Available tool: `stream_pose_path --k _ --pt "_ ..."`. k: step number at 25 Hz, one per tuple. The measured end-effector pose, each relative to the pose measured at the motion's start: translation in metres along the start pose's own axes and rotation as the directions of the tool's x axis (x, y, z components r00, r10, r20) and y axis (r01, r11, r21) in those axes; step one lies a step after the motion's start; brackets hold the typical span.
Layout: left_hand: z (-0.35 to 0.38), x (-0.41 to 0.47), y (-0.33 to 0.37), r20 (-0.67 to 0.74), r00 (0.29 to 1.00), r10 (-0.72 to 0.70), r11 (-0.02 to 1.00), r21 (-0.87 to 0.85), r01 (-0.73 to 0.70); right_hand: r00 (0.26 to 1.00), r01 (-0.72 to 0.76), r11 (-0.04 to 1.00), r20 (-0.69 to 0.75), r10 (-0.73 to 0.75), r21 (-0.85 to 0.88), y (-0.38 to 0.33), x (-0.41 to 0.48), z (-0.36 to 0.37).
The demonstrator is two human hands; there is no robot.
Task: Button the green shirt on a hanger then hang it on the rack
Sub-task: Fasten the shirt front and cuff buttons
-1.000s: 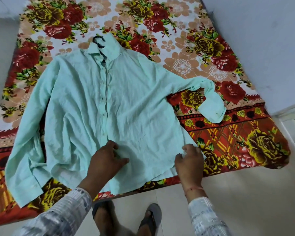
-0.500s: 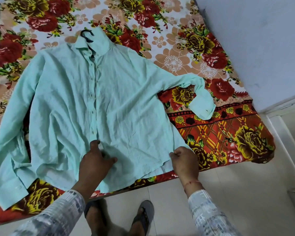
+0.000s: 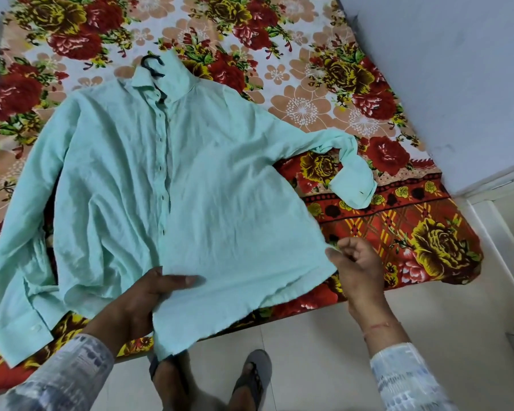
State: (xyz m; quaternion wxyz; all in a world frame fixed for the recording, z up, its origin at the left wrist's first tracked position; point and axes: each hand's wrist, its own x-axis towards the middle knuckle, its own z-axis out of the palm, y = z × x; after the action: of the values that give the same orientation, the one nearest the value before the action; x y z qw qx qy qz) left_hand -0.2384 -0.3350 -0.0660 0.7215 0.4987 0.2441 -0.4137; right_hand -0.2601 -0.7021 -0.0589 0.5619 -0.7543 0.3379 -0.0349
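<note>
Hem of green shirt [image 3: 220, 188]: left hand [image 3: 137, 301] grips, right hand [image 3: 356, 268] pinches.

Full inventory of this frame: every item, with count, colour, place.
shirt: one, light green, spread front-up on the bedsheet, hem reaching past the near edge
hanger: one, black, only its hook shows at the collar
bedsheet: one, red, yellow and peach floral, under the shirt
wall: one, pale grey, right side
floor: pale tiles, along the near edge
sandals: two, dark grey, on the floor below the hem, one mostly hidden
sleeves: two, white with grey print, bottom corners
wrist thread: one, red, right wrist
left hand: grips the hem, thumb on top
right hand: at the shirt's side edge, fingers curled; contact with the fabric unclear
</note>
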Motion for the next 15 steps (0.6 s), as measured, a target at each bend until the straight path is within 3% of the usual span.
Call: stream_pose_path --k 3,5,8,10,12,15 --pt "0.001 0.0 -0.01 -0.018 1.0 -0.022 0.991 0.129 0.024 0.948 0.295 0.876 0.003 -0.317 -0.382 0.018 -0.014 -0.002" --pt "0.001 0.002 -0.013 -0.063 0.998 -0.014 0.996 0.086 0.019 0.873 0.415 0.803 -0.06 -0.484 -0.428 0.008 -0.024 0.004" --pt "-0.008 0.009 -0.008 -0.108 0.994 0.014 0.984 -0.173 -0.032 0.805 0.509 0.766 -0.096 -0.585 -0.393 -0.009 -0.021 0.018" --pt "-0.018 0.017 -0.007 -0.145 0.988 0.06 0.965 -0.245 -0.095 0.89 0.44 0.837 0.029 -0.456 -0.326 -0.001 -0.014 0.028" --pt "-0.023 0.022 -0.01 -0.153 0.986 0.068 0.978 -0.186 -0.097 0.97 0.217 0.92 0.179 -0.165 -0.327 0.017 -0.014 0.037" --pt "-0.023 0.024 -0.017 -0.132 0.991 0.017 1.0 0.026 -0.014 0.964 0.1 0.911 0.267 0.012 -0.401 0.031 -0.014 0.045"
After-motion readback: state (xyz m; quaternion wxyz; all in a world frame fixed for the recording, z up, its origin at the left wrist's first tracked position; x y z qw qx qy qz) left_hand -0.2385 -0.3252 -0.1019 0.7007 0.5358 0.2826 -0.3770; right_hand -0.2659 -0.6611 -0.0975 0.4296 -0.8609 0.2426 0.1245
